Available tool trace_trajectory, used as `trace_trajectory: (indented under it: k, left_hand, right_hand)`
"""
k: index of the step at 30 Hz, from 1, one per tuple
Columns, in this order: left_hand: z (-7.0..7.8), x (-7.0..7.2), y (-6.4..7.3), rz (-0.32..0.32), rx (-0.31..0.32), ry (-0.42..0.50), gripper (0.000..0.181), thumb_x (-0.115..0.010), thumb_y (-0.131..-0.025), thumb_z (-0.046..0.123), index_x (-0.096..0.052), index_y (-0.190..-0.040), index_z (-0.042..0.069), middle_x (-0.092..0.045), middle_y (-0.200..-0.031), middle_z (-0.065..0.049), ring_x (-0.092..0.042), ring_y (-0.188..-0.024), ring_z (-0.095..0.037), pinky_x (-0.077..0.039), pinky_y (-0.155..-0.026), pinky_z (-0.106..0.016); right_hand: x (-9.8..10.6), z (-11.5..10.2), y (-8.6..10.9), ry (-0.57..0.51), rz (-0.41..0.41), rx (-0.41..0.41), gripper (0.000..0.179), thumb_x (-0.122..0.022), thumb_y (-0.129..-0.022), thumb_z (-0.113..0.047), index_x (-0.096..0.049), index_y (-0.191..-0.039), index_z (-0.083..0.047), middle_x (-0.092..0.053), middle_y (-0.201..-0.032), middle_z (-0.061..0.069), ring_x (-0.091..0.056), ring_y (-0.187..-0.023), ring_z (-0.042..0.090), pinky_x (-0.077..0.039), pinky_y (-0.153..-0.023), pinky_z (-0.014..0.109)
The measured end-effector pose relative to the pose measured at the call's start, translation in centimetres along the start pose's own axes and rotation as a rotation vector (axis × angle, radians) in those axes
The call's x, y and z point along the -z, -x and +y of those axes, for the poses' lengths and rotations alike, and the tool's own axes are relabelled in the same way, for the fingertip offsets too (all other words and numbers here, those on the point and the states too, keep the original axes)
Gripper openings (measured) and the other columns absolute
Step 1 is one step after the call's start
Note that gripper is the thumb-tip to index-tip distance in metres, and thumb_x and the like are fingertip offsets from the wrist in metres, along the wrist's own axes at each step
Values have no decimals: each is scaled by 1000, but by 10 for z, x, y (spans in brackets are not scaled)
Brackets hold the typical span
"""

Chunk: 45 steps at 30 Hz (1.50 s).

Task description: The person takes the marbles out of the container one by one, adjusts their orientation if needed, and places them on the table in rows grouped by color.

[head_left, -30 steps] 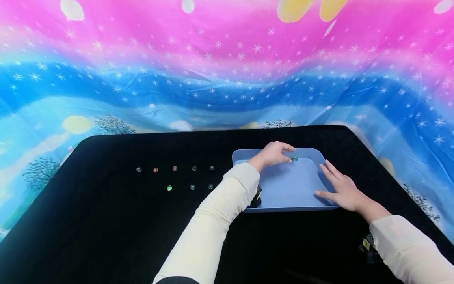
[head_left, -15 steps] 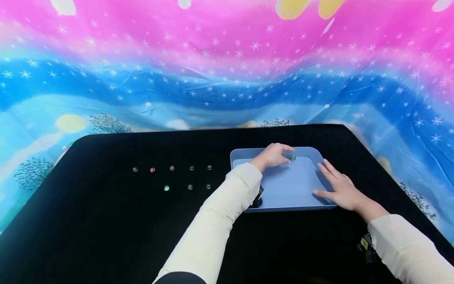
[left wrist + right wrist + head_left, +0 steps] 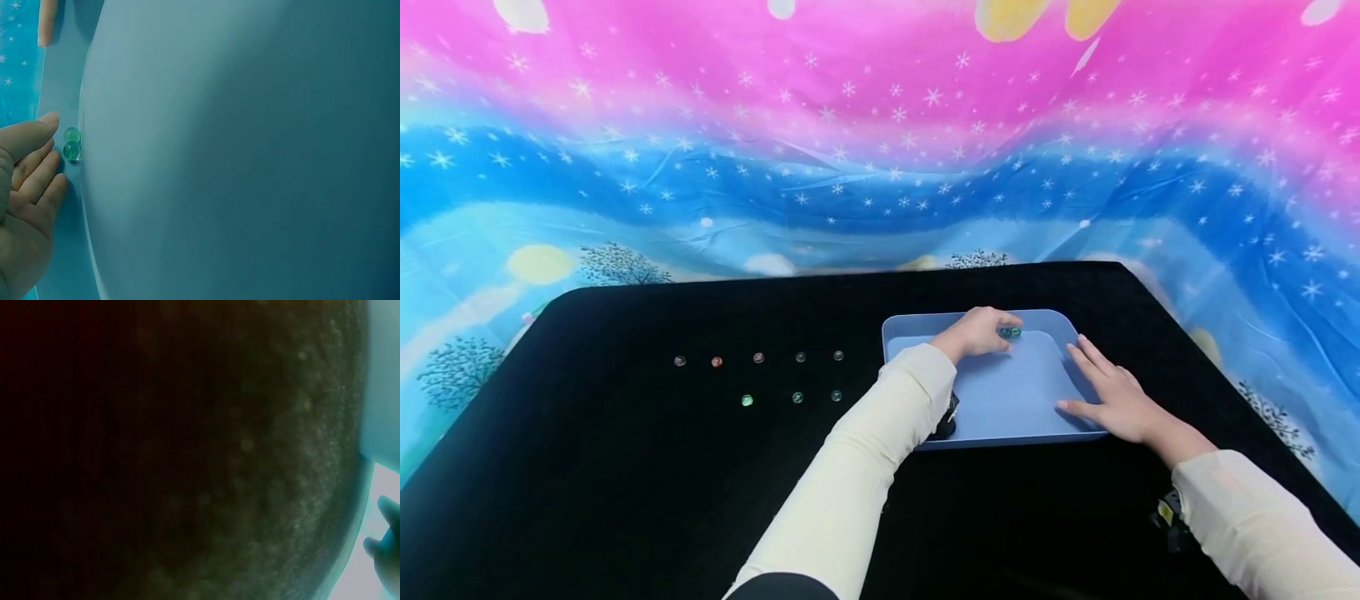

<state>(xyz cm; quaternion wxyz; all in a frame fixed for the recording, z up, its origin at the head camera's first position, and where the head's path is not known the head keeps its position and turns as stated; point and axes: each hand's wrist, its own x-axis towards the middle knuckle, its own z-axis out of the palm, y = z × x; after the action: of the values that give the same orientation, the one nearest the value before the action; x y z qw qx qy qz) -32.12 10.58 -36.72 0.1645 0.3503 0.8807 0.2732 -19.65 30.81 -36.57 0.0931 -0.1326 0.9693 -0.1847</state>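
Two green glass marbles [image 3: 72, 143] lie side by side at the foot of the far wall of a blue-grey tray [image 3: 992, 408]. My left hand [image 3: 977, 331] reaches in over the far wall, thumb and fingers loosely bent. In the left wrist view its fingertips [image 3: 61, 181] are right beside the marbles, not wrapped round them. My right hand [image 3: 1123, 404] rests on the tray's right wall with fingers spread, holding nothing. A fingertip of it [image 3: 47, 28] shows at the top left of the left wrist view. The right wrist view is mostly dark.
Several marbles lie in two rows on the black cloth left of the tray, among them an orange one [image 3: 717, 362] and a bright green one [image 3: 747, 401]. A patterned pink and blue backdrop [image 3: 850, 167] hangs behind the table.
The head view has shifted slightly, so the scene slides left. My left hand has edged a little to the right, closer to the marbles. The right hand stays on the tray wall.
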Motion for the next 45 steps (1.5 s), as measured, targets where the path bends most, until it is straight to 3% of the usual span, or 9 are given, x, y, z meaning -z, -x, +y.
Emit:
trace_trajectory:
  k: [12, 20, 38, 45]
  left_hand:
    - [3, 1, -2, -35, 19, -105, 49, -61, -81, 22, -45, -127, 25, -42, -127, 12, -32, -119, -5, -27, -94, -17]
    - [11, 2, 2, -31, 10, -229, 45, -59, -83, 23, -46, -126, 21, -45, -125, 9, -35, -117, -6, -27, -93, -16]
    - [6, -2, 7, 69, 105, -240, 26, -54, -85, 9, -64, -107, 20, -56, -112, 9, -44, -109, -8, -37, -85, -18]
    - [7, 1, 10, 76, 129, -249, 20, -57, -84, 16, -65, -102, 19, -57, -106, 8, -50, -97, -7, -40, -78, -17]
  right_hand:
    - [0, -1, -2, 7, 3, 2, 87, -52, -81, -47, -5, -138, -1, 11, -142, 16, -3, -125, 42, -5, -89, 63]
    - [-1, 0, -2, 8, 7, 4, 87, -52, -81, -47, -6, -138, -1, 9, -142, 17, -3, -124, 42, -6, -89, 63]
    - [-2, 3, 0, -4, 16, 15, 87, -53, -81, -46, -6, -138, -1, 9, -142, 17, -2, -125, 40, -6, -90, 63]
    - [-2, 3, 0, -6, 19, 17, 87, -53, -81, -46, -6, -138, -1, 10, -142, 16, -1, -125, 40, -6, -90, 62]
